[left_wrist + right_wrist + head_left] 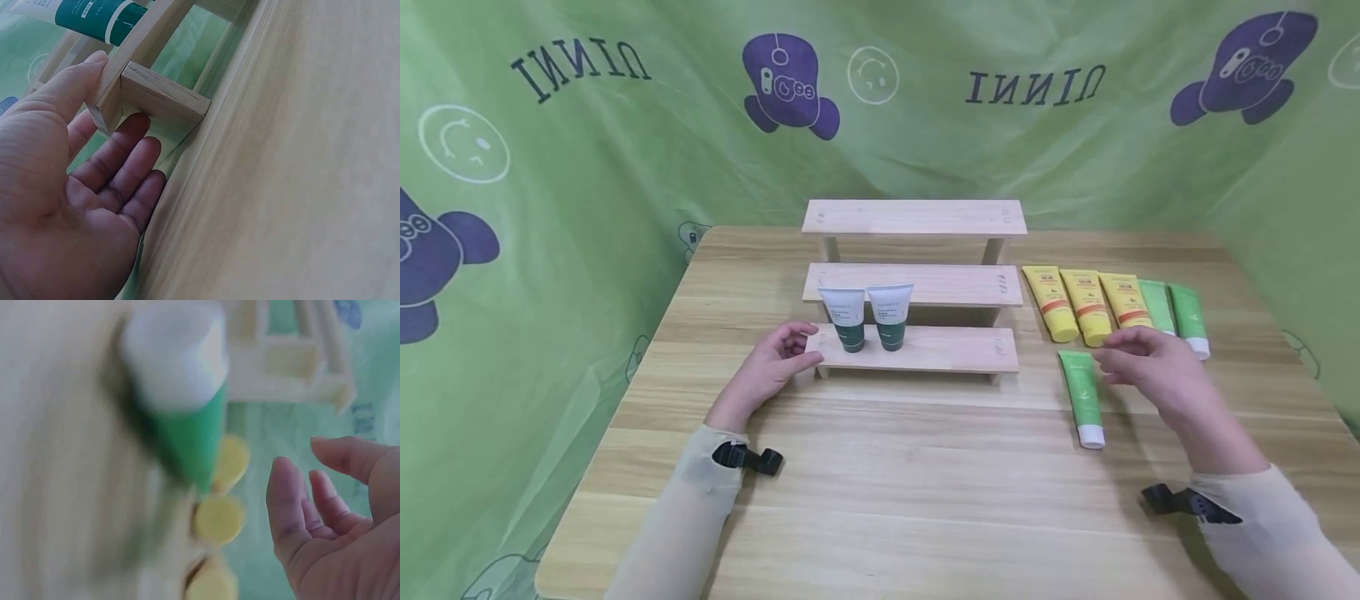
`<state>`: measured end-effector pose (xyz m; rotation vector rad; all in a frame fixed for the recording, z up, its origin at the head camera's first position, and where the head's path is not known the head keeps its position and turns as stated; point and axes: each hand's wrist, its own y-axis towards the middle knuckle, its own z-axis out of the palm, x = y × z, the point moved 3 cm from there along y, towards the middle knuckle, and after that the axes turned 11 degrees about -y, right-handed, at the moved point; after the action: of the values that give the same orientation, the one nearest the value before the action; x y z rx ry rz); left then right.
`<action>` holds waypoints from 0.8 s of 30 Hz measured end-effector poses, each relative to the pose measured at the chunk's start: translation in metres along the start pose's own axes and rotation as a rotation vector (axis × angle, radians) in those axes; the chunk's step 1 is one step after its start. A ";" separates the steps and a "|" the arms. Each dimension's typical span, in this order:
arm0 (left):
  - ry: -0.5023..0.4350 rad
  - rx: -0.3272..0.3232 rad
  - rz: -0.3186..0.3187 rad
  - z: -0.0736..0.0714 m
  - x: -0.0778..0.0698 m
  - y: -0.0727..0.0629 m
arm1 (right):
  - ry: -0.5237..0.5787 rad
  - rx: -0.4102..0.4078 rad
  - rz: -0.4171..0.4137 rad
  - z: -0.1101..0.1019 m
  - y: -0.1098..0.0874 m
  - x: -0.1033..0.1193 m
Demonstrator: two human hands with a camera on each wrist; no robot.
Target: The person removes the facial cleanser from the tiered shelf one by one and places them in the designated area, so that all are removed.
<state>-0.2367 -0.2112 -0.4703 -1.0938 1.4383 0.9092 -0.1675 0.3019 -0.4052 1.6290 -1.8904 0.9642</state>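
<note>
My left hand (769, 367) is at the left end of the lowest step of a wooden three-step rack (917, 354). In the left wrist view its thumb lies along the plank's end (103, 112), with the fingers bent around and below it. Two white-and-dark-green squeeze tubes (847, 321) stand cap down on that step. My right hand (1157, 375) hovers beside a green squeeze tube (1082, 396) with a white cap, lying flat on the table. In the right wrist view, the right hand's fingers (287, 500) are loosely bent with nothing between them, apart from the tube.
Three yellow squeeze tubes (1049, 304) lie in a row right of the rack. Two more green tubes (1189, 319) lie beside them, one partly behind my right hand. A green printed cloth (925, 158) hangs around the wooden table (925, 500).
</note>
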 end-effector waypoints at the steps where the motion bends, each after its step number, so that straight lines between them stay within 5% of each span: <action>1: 0.001 -0.003 -0.005 -0.001 0.000 0.000 | 0.002 -0.004 -0.026 0.003 -0.002 0.008; 10: -0.011 0.012 -0.013 0.001 -0.008 -0.002 | 0.034 0.022 -0.268 0.050 -0.019 0.096; 15: -0.004 0.020 -0.007 0.008 -0.027 -0.009 | 0.135 0.000 -0.433 0.073 -0.016 0.138; 20: -0.015 0.037 0.003 0.009 -0.035 -0.012 | 0.125 -0.087 -0.571 0.098 -0.003 0.159; 24: -0.014 0.029 0.003 0.008 -0.035 -0.013 | 0.181 -0.149 -0.602 0.114 0.011 0.167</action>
<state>-0.2218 -0.2021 -0.4361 -1.0622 1.4373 0.8939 -0.1989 0.1070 -0.3591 1.7916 -1.2042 0.6661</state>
